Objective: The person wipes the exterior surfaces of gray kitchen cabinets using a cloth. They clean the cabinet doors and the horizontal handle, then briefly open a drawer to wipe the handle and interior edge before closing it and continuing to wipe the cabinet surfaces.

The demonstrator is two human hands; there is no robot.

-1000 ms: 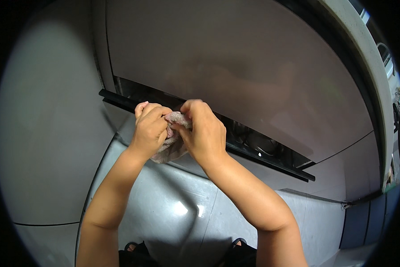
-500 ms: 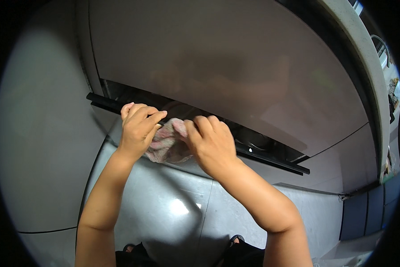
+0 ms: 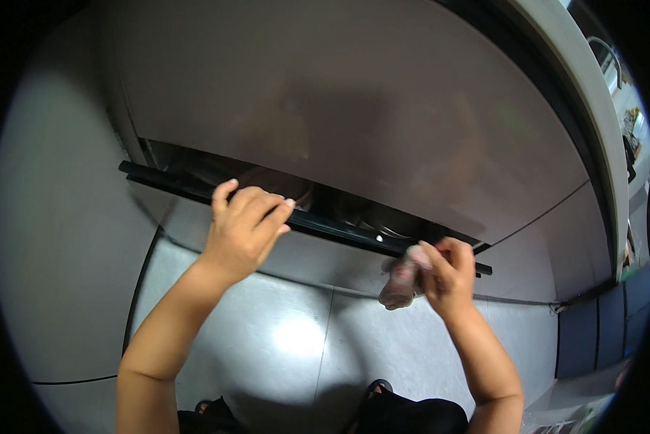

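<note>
A grey drawer [image 3: 307, 254] is pulled slightly out below a large glossy panel [image 3: 325, 94]. Along its top runs a black handle edge [image 3: 328, 228]. My left hand [image 3: 244, 230] is closed over this edge left of the middle, fingertips on top. Farther right, my right hand [image 3: 451, 278] pinches a pink-and-grey cloth [image 3: 401, 283] against the edge near its right end. Part of the cloth hangs down in front of the drawer. Through the gap behind the edge, shiny rounded metal items [image 3: 383, 226] partly show in the dark interior.
Left of the drawer stands a tall grey cabinet side [image 3: 57, 239]. A pale countertop edge [image 3: 589, 94] curves along the upper right, with a tap [image 3: 610, 54] beyond. Below lies a shiny tiled floor [image 3: 296, 340], and my feet stand near its front. Dark blue panels [image 3: 603, 336] are at right.
My right hand has slid the cloth rightward along the black edge, away from my left hand. My left hand has shifted slightly right on the edge.
</note>
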